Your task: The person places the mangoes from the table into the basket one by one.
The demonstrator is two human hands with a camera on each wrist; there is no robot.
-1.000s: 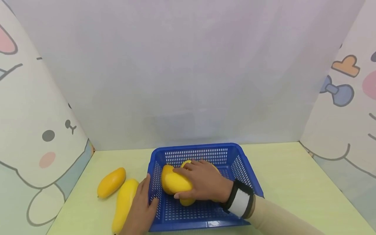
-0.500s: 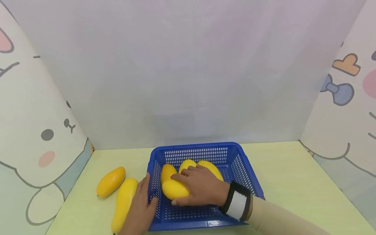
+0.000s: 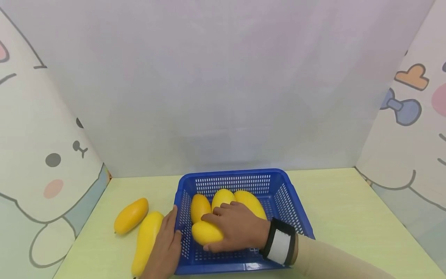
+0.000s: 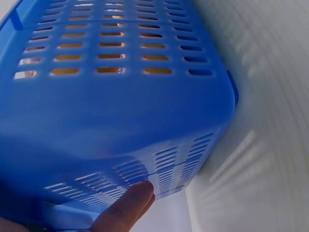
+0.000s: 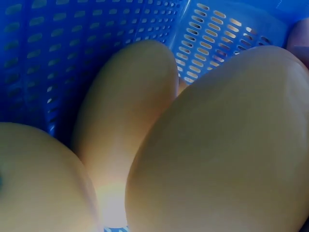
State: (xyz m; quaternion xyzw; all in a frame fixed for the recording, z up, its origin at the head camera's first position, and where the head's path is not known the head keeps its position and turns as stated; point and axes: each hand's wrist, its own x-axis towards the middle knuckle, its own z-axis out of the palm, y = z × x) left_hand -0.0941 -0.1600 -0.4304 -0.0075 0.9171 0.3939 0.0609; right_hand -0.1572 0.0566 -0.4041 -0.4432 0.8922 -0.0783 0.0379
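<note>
Four yellow fruits (image 3: 148,241) and two orange fruits (image 3: 200,208) are seen (six in all, four being held by one basket (image 3: 210,269) and two borne by one table (image 3: 352,213)). One left hand (image 3: 164,248), one right hand (image 3: 241,228) and one wristband (image 3: 280,246) are plainly shown.

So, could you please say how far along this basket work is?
Three yellow or orange oval fruits look placed in the perforated blue plastic basket. The right hand holds another yellow oval fruit inside it. An orange oval fruit and a long yellow fruit lie outside, apparently left to go in.
</note>
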